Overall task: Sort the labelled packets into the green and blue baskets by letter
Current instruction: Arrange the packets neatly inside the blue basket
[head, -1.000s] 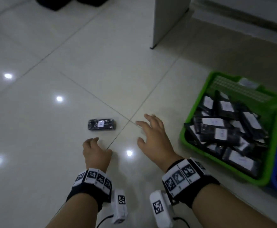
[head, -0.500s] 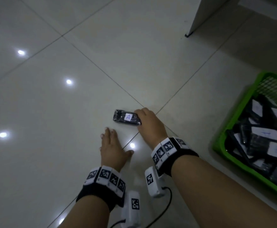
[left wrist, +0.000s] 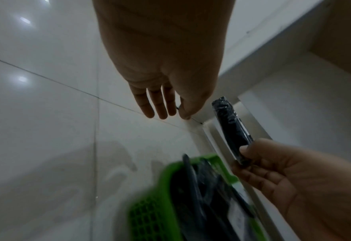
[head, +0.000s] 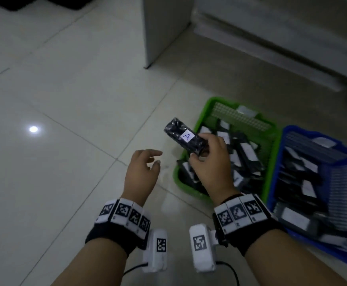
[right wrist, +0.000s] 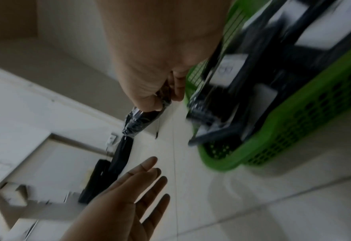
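Your right hand (head: 211,162) pinches the packet marked A (head: 184,138) above the green basket (head: 201,112); the blue basket (head: 288,137) sits further right; your left hand (head: 141,172) hovers spread, holding nothing

Left hand (head: 141,170): bare — black wristband behind it, ringed with white tiles printed with black square codes
Right hand (head: 211,162): bare, same black band and coded tiles
Under each wrist: white camera box bearing one code — black cable trailing back
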Action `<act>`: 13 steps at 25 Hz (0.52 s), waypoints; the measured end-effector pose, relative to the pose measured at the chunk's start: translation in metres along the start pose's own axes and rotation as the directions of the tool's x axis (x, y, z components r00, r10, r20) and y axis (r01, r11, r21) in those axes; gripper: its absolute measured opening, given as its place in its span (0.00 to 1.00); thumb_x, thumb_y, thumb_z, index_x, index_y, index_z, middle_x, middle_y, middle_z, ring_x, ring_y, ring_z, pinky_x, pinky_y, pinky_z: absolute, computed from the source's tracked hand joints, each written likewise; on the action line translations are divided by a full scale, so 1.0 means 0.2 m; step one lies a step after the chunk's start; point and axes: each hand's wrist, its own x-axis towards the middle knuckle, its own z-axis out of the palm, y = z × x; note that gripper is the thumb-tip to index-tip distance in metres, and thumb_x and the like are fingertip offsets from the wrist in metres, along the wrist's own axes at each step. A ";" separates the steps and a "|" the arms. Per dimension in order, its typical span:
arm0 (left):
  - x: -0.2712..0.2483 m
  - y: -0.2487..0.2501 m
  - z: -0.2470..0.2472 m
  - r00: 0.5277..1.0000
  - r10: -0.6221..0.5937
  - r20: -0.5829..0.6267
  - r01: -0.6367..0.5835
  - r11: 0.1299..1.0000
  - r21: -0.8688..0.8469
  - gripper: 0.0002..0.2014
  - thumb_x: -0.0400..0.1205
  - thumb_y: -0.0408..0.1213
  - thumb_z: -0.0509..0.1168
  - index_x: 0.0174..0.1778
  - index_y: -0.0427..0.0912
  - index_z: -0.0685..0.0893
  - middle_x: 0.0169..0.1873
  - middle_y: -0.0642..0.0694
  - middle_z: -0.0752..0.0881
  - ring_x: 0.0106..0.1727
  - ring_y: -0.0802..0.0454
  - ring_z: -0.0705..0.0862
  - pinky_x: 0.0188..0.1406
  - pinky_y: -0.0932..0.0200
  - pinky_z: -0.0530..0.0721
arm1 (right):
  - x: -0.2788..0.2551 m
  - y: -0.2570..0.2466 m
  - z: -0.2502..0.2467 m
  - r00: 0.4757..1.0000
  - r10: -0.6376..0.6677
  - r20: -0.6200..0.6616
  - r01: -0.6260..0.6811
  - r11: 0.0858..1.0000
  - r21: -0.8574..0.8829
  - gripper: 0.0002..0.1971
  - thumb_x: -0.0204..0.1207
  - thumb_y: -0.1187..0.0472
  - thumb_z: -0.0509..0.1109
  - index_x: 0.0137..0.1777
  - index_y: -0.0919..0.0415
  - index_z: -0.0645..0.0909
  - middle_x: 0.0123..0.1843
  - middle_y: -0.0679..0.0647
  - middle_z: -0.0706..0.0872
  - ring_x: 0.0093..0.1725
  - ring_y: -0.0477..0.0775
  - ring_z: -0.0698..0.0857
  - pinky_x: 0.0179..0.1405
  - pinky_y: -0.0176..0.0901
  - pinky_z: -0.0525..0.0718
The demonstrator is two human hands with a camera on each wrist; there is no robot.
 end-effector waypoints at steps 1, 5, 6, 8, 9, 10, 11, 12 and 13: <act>-0.01 0.11 0.12 0.999 0.037 0.012 -0.036 0.999 -0.020 0.12 0.79 0.30 0.64 0.53 0.53 0.84 0.54 0.52 0.77 0.53 0.56 0.83 0.54 0.60 0.81 | 0.00 0.07 -0.16 0.998 0.026 -0.052 -0.027 1.000 -0.015 0.23 0.65 0.71 0.73 0.62 0.59 0.78 0.57 0.51 0.75 0.52 0.43 0.77 0.51 0.18 0.73; -0.12 0.46 0.58 0.969 0.233 0.079 -0.237 0.970 0.051 0.13 0.76 0.26 0.65 0.50 0.49 0.85 0.50 0.52 0.77 0.45 0.60 0.79 0.47 0.76 0.71 | -0.07 0.43 -0.68 0.971 0.144 -0.191 -0.164 0.982 -0.091 0.23 0.67 0.66 0.74 0.62 0.57 0.77 0.57 0.48 0.73 0.53 0.45 0.77 0.54 0.32 0.76; -0.16 0.52 0.71 0.950 0.289 0.117 -0.298 0.953 0.064 0.13 0.76 0.25 0.65 0.49 0.48 0.85 0.50 0.51 0.77 0.44 0.61 0.78 0.45 0.80 0.69 | -0.10 0.55 -0.80 0.957 0.176 -0.229 -0.205 0.973 -0.108 0.22 0.67 0.65 0.74 0.62 0.57 0.78 0.56 0.49 0.74 0.53 0.47 0.78 0.54 0.37 0.78; -0.22 0.60 0.93 0.904 0.379 0.196 -0.400 0.913 0.080 0.13 0.76 0.25 0.66 0.48 0.47 0.85 0.48 0.52 0.77 0.46 0.59 0.79 0.47 0.78 0.70 | -0.16 0.77 -0.99 0.923 0.251 -0.293 -0.295 0.949 -0.114 0.21 0.67 0.64 0.74 0.61 0.58 0.78 0.56 0.53 0.76 0.53 0.53 0.80 0.54 0.47 0.82; -0.25 0.61 1.03 0.883 0.408 0.231 -0.437 0.895 0.089 0.12 0.75 0.25 0.66 0.48 0.46 0.86 0.48 0.51 0.78 0.49 0.56 0.79 0.50 0.74 0.71 | -0.19 0.86 -1.06 0.904 0.290 -0.314 -0.337 0.936 -0.105 0.21 0.66 0.64 0.74 0.60 0.58 0.78 0.56 0.55 0.77 0.53 0.55 0.81 0.54 0.49 0.83; -0.28 0.62 1.13 0.863 0.428 0.267 -0.468 0.877 0.106 0.13 0.75 0.25 0.67 0.49 0.46 0.86 0.48 0.51 0.79 0.51 0.54 0.79 0.52 0.72 0.70 | -0.22 0.96 -1.12 0.886 0.325 -0.332 -0.372 0.924 -0.090 0.20 0.66 0.65 0.73 0.60 0.58 0.78 0.56 0.56 0.77 0.52 0.56 0.82 0.53 0.51 0.84; -0.30 0.62 1.23 0.843 0.446 0.301 -0.501 0.854 0.139 0.13 0.74 0.26 0.68 0.49 0.46 0.87 0.49 0.50 0.80 0.53 0.51 0.78 0.54 0.70 0.69 | -0.24 1.04 -1.17 0.870 0.349 -0.348 -0.395 0.916 -0.070 0.20 0.66 0.65 0.73 0.60 0.58 0.78 0.57 0.56 0.77 0.52 0.56 0.82 0.53 0.52 0.85; -0.32 0.61 1.29 0.828 0.454 0.328 -0.528 0.828 0.188 0.13 0.73 0.27 0.69 0.50 0.47 0.87 0.51 0.50 0.81 0.55 0.49 0.78 0.56 0.67 0.69 | -0.26 1.11 -1.19 0.859 0.368 -0.356 -0.413 0.909 -0.057 0.20 0.67 0.66 0.73 0.60 0.59 0.78 0.58 0.57 0.78 0.52 0.56 0.82 0.54 0.53 0.85; -0.34 0.60 1.35 0.820 0.449 0.356 -0.545 0.803 0.241 0.13 0.72 0.29 0.70 0.51 0.47 0.87 0.53 0.49 0.82 0.57 0.47 0.78 0.60 0.64 0.70 | -0.28 1.16 -1.22 0.847 0.392 -0.359 -0.433 0.900 -0.041 0.21 0.68 0.66 0.73 0.62 0.60 0.78 0.59 0.57 0.77 0.53 0.56 0.82 0.56 0.53 0.85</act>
